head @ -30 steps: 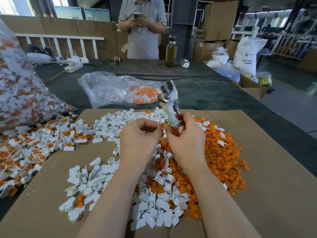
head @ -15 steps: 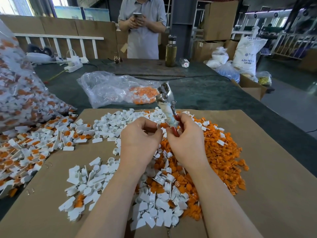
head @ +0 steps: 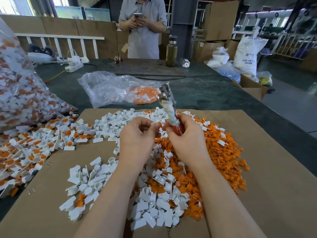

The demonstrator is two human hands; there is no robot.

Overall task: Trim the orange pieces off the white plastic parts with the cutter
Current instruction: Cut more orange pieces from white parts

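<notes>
Above the middle of the cardboard sheet (head: pixel 257 177) both hands meet, close together over the heaps of plastic. The left hand (head: pixel 137 134) has its fingers curled inward, pinching a small white part (head: pixel 157 122) with an orange bit on it between thumb and fingertips. The right hand (head: pixel 187 136) is wrapped round the red handles of the cutter (head: pixel 169 107), whose cloth-wound shaft and metal head tilt up and away from the person — the head stands clear above the pile, not touching the pinched part. Whether the cutter's blades are parted cannot be told. Beneath and to the right of the hands lies a broad heap of orange pieces (head: pixel 221 152); in front of and below the forearms, white parts (head: pixel 154 203) are mixed into it. Off to the left sits a spill of untrimmed parts (head: pixel 34 148), white with orange still on, running out from a big clear bag (head: pixel 18 93) at the left edge. Beyond the cardboard, on the dark green table (head: pixel 214 93), a crumpled plastic bag (head: pixel 109 88) holds some orange scraps. At the far side a bottle (head: pixel 171 52) stands upright, and a person in a grey shirt (head: pixel 144 23) holds a phone in both hands.
</notes>
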